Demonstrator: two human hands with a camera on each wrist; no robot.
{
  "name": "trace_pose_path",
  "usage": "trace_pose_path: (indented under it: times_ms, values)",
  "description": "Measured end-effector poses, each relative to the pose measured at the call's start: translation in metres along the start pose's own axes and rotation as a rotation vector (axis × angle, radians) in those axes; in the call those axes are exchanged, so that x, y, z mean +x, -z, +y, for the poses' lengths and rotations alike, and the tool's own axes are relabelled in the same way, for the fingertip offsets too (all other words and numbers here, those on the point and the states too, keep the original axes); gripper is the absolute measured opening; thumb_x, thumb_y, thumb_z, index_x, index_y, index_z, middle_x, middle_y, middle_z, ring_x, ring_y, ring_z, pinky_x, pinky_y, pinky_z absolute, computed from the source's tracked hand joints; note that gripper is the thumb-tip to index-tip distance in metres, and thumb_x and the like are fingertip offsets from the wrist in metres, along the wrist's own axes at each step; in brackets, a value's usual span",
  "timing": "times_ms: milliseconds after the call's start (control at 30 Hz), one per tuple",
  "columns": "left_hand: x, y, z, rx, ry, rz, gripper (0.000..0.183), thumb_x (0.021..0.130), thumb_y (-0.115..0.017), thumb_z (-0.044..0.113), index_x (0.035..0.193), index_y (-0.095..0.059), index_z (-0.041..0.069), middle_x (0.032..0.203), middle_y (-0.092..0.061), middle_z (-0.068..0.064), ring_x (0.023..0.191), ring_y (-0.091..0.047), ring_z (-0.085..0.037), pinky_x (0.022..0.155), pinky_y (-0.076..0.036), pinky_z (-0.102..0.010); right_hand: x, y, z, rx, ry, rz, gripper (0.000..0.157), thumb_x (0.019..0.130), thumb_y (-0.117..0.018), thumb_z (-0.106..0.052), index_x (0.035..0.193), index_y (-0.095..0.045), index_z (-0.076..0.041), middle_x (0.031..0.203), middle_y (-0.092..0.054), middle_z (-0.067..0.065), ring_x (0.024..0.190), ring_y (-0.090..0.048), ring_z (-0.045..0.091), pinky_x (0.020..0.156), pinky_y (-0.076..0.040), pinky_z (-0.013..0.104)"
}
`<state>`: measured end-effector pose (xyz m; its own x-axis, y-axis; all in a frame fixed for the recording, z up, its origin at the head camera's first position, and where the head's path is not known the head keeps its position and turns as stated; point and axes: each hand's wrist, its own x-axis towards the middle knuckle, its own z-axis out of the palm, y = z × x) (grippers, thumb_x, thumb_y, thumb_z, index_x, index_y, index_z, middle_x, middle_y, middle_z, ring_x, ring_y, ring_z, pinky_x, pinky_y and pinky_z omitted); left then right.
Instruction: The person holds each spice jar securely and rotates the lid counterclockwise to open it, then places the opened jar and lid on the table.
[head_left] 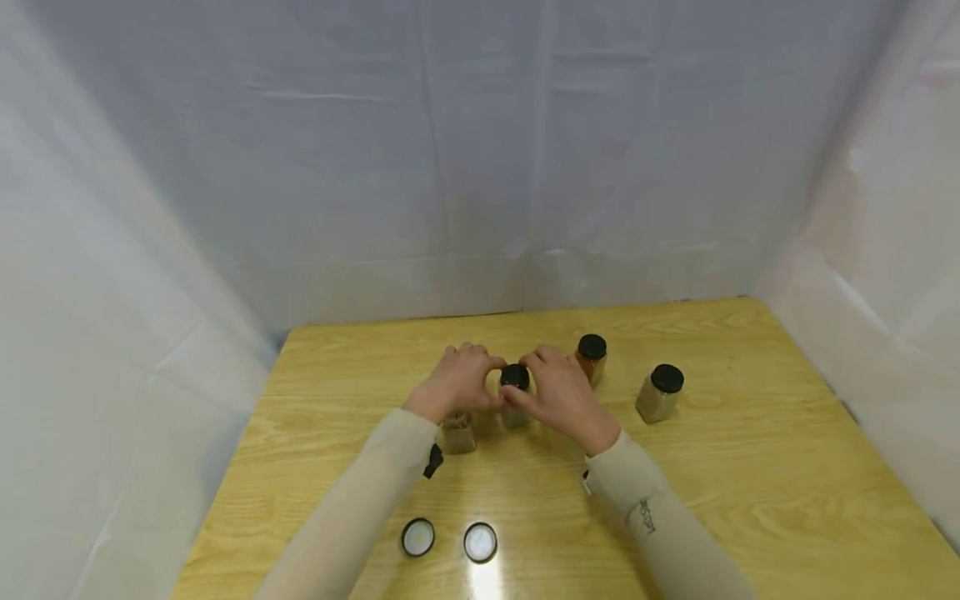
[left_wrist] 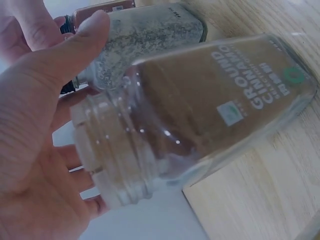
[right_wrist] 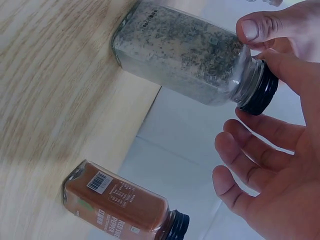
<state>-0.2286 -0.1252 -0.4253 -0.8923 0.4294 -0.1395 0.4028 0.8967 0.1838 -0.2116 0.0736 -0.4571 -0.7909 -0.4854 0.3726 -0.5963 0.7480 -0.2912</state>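
A glass spice jar of grey-green flakes [right_wrist: 180, 55] stands upright on the table between both hands, its black lid [head_left: 514, 377] on. My right hand [head_left: 558, 390] pinches that lid between thumb and index finger, the other fingers loosely bent. From the other side, my left hand [head_left: 461, 379] holds the jar near its neck; its thumb [left_wrist: 92, 25] lies on the glass shoulder. Close by the left palm, an uncapped ground cinnamon jar [left_wrist: 200, 100] stands with its threaded neck bare. Partly behind the right hand is a red sweet pepper jar [right_wrist: 120, 200] with a black lid.
Two black lids, one [head_left: 417, 537] left of the other [head_left: 480, 542], lie with pale insides up near the table's front. A black-capped jar of pale contents [head_left: 658, 394] stands at right. White sheeting [head_left: 480, 167] hangs behind and beside the wooden table [head_left: 750, 467].
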Motion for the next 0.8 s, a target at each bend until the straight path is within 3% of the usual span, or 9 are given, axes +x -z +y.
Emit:
trace_pose_path:
  times_ms: [500,800]
  values:
    - [-0.0068,-0.0043,0.0024,0.045,-0.028,0.04,0.065,0.085,-0.084,0.057,0.136,-0.073,0.017,0.125,-0.069,-0.009,0.137,-0.053,-0.036,0.116,-0.037,-0.063,0.0003,0.0034,-0.0048,-0.016,-0.034,-0.037,0.052,0.096,-0.073,-0.055,0.115,-0.073,-0.006,0.113,-0.071,0.011,0.106,-0.067,0.032,0.091,-0.052,0.057]
    - [-0.0097,-0.0044,0.0001,0.018,-0.027,0.044,0.069,0.082,-0.086,0.06,0.135,-0.074,0.017,0.133,-0.067,-0.009,0.137,-0.052,-0.036,0.114,-0.038,-0.061,0.0007,0.0034,-0.0059,0.038,-0.006,-0.049,0.044,0.098,-0.073,-0.049,0.111,-0.074,-0.008,0.112,-0.072,0.01,0.11,-0.065,0.032,0.095,-0.048,0.057]
